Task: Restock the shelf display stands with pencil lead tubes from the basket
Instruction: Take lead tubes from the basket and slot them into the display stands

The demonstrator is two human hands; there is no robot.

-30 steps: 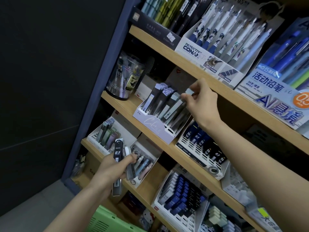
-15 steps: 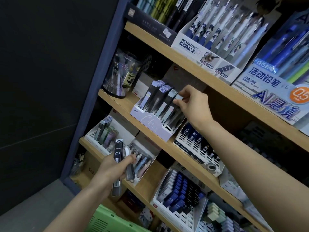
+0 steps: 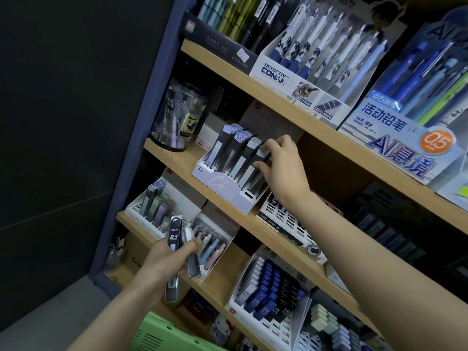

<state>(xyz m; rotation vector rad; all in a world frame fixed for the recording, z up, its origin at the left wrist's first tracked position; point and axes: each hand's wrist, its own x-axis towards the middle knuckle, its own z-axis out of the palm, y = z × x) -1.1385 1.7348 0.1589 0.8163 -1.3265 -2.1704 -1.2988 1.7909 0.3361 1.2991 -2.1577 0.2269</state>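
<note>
My left hand (image 3: pixel 168 259) grips a small bunch of pencil lead tubes (image 3: pixel 174 239), dark ones marked 0.3 and a clear one, held in front of the lower shelf. My right hand (image 3: pixel 278 163) reaches to the pale lilac display stand (image 3: pixel 222 191) on the middle shelf and pinches the top of a dark lead tube (image 3: pixel 262 154) standing in its right-hand row. Several tubes fill that stand. The green basket (image 3: pixel 162 335) shows at the bottom edge, below my left arm.
A white slotted stand (image 3: pixel 286 219) with dark tubes sits right of the lilac one. Below are a white stand (image 3: pixel 268 290) of blue and black HB tubes and another stand (image 3: pixel 157 206) at the left. A clear jar (image 3: pixel 177 117) stands at the shelf's left end. Pen boxes line the top shelf.
My right hand has dropped from above the lilac stand down onto its right-hand row, pushing the tube lower. My left hand has kept its bunch of tubes in place.
</note>
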